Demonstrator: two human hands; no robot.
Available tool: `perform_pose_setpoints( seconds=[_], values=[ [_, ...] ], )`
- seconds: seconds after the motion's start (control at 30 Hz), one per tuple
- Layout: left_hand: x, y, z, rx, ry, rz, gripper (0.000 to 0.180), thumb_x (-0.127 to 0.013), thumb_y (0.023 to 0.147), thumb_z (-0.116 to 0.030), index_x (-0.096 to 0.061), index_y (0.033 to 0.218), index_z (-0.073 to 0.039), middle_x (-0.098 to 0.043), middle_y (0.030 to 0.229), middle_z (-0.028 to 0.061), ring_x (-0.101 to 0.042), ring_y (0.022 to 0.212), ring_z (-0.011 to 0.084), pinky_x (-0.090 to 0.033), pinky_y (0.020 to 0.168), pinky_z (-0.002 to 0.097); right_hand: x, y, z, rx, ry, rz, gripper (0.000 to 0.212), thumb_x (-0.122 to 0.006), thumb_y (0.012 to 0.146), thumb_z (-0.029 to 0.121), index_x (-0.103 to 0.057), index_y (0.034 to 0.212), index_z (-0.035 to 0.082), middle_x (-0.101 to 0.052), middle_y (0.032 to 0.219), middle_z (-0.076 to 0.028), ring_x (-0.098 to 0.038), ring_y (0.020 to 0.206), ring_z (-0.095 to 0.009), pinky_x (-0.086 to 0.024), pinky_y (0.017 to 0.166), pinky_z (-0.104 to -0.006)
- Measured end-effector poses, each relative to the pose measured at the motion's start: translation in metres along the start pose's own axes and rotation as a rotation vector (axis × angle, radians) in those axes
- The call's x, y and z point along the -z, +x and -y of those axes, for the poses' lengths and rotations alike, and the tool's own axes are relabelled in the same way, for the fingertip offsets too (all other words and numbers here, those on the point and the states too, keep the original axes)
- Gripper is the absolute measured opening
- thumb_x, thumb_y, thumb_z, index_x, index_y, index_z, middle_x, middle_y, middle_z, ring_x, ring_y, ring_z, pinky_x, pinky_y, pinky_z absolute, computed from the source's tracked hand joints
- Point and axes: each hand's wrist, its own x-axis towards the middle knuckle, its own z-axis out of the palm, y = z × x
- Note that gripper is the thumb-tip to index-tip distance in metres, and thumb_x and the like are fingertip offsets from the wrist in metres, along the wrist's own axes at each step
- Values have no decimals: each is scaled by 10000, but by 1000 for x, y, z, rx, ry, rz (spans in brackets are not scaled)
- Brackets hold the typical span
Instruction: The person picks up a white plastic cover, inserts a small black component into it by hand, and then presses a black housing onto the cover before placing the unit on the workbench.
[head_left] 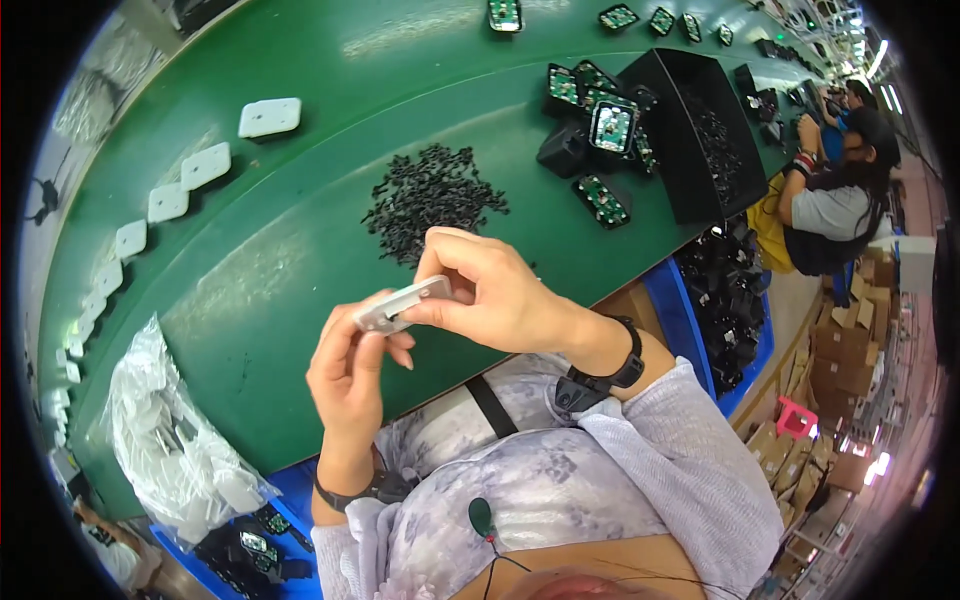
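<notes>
The left hand (343, 388) points forward, its thumb (369, 356) and fingers (330, 352) curved into a pinch. The right hand (495, 295) is near it, on the right side, also pinching between thumb and bent fingers. Both wrists (572, 328) look nearly straight, and the right forearm (597, 345) lies slanted.

Lilac sleeves (690, 450), floral garment (560, 485), black wristbands (629, 371).

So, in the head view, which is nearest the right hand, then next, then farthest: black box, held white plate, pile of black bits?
1. White plate: pinched in the right hand.
2. Pile of black bits: just beyond that hand.
3. Black box: farther off to the right.
</notes>
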Motion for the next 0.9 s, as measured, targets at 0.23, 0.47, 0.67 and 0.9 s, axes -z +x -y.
perform_pose_setpoints(
  seconds=[0.23, 0.47, 0.67, 0.9],
  values=[
    [51, 12, 11, 192, 176, -186, 215, -470, 977, -113, -562, 1096, 42, -614, 862, 67, -547, 606, 72, -400, 487, 169, 67, -45, -27, 282, -861, -533, 313, -743, 770, 238, -600, 973, 47, -571, 930, -91, -586, 819, -234, -471, 692, -324],
    [87, 39, 15, 10, 981, -104, 181, -526, 920, -81, -598, 1078, -33, -579, 907, 100, -570, 779, 228, -447, 655, 300, 111, -85, -65, -128, -1027, -553, 343, -695, 803, 178, -575, 1103, 62, -588, 1065, -99, -583, 943, -292, -483, 799, -346],
    [54, 12, 18, -190, 1388, -157, 648, -752, 703, -381, -498, 1147, 17, -518, 1042, 181, -503, 947, 365, -425, 818, 418, 84, -101, -74, 206, -1093, -488, 538, -786, 683, 59, -469, 1117, 20, -568, 1149, -170, -581, 997, -351, -495, 821, -382],
    [55, -1, 23, -288, 1250, -195, 536, -713, 731, -124, -490, 1210, -33, -548, 1143, 130, -510, 1017, 314, -404, 842, 415, 85, -97, -55, 57, -902, -353, 356, -708, 774, 37, -539, 1087, 10, -603, 1074, -157, -580, 968, -315, -469, 828, -355]
  ],
)
